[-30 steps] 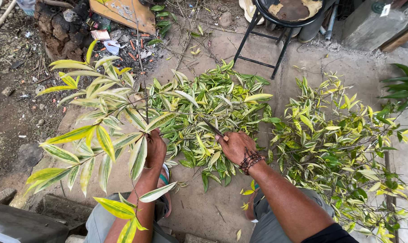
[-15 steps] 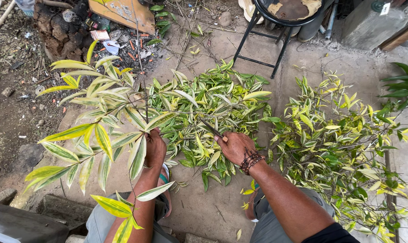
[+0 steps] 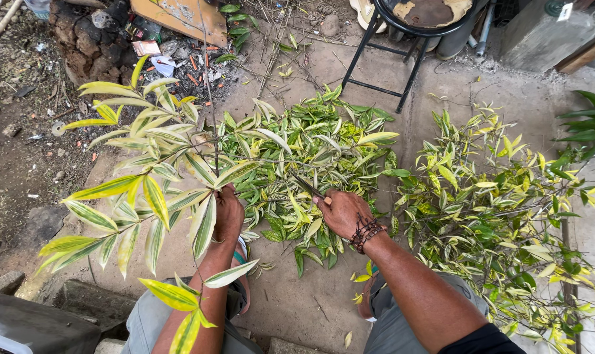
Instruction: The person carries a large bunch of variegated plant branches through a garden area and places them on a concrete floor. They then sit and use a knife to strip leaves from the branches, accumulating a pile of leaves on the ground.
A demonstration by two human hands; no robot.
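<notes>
Left hand (image 3: 228, 213) fingers gripping leafy branch (image 3: 154, 176) upright (stem vertical), right hand (image 3: 340, 211) fingers closed on shears (image 3: 308, 187)

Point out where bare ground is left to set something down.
Bare concrete lies between the knees, below the cut-leaf pile. A bare strip runs between the stool and the uncut branches. It is crowded around the left hand, the right hand and the debris.

Backyard: dirt ground (image 3: 22, 164), cut foliage (image 3: 310, 164) (concrete slab (image 3: 291, 301)).

Heap of cut leaves (image 3: 310, 151) between held branch (image 3: 146, 170) at left and leafy branches (image 3: 494, 203) at right, stool (image 3: 402, 39) behind.
</notes>
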